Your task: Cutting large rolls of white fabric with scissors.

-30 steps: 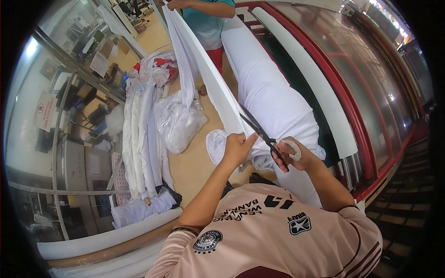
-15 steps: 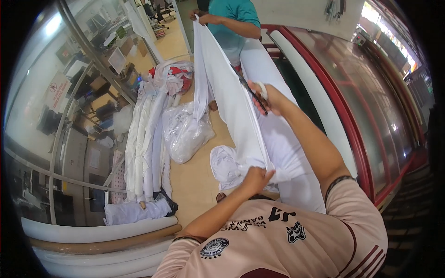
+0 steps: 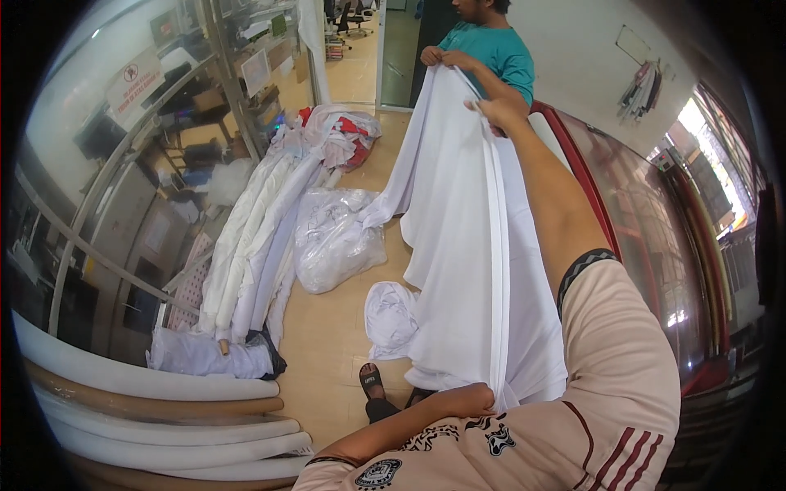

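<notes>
A long white cloth (image 3: 458, 237) stretches from my body to a co-worker's hands at the far end, with a pale folded edge running down its length. My left hand (image 3: 479, 398) is closed on the cloth's near end, close to my waist; its fingers are partly hidden. My right arm reaches far forward, and my right hand (image 3: 501, 114) is at the far part of the cloth, just short of the co-worker's hands (image 3: 449, 59). The scissors seen in it half a second ago are hidden or blurred now. The co-worker (image 3: 491, 49) wears a teal shirt and grips the cloth's far edge.
On the floor lie a bundled white cloth (image 3: 390, 319), a clear plastic bag (image 3: 340, 245) of white material and a red-and-white cloth heap (image 3: 352, 135). Long white rolls (image 3: 246, 237) line the glass partition; more rolls (image 3: 155, 380) lie lower left. A red-framed machine (image 3: 630, 196) stands right.
My right hand has travelled forward along the cloth to near the co-worker's hands. The cloth now hangs more widely spread. My left hand stays at the near end, and the view has shifted.
</notes>
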### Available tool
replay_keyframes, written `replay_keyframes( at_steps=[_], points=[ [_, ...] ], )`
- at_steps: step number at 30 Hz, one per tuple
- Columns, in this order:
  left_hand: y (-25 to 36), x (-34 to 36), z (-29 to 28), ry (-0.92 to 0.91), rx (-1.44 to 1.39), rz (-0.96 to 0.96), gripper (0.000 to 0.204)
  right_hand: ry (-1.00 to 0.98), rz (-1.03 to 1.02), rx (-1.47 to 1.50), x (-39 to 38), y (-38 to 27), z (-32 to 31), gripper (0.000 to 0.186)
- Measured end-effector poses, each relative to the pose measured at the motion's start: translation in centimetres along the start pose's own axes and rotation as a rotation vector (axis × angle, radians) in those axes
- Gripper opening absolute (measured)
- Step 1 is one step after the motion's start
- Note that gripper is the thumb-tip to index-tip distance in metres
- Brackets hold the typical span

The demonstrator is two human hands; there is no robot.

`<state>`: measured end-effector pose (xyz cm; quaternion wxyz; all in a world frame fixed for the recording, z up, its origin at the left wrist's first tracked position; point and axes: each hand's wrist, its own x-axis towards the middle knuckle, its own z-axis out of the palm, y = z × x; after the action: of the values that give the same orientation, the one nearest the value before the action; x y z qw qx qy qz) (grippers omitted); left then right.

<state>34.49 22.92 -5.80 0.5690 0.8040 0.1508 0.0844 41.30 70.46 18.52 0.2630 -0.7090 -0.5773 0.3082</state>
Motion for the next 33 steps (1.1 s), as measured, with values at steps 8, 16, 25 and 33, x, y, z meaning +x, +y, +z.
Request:
replay_keyframes(
  at_steps=[8,16,25,33],
  points=[
    [-1.0,-0.5,0.1,-0.018,0.074,-0.095,0.043,0.387,-0.119,-0.6,0.0,9.9,2.8,0.037],
    [-3.6,-1.3,-1.6,0.789,-0.219,-0.392,0.037,0.275,-0.048,-0.22,-2.7,16.7,-1.8,0.04],
    [0.2,2.7,-13.5,1.017,-0.255,-0.341,0.023,0.169,-0.074,0.341,-22.4,19.4,-9.1,0.025],
    [7.4,10.7,-21.0,0.906,-0.318,-0.121,0.022,0.112,-0.306,0.573,-35.5,21.5,-8.6,0.03]
  ],
)
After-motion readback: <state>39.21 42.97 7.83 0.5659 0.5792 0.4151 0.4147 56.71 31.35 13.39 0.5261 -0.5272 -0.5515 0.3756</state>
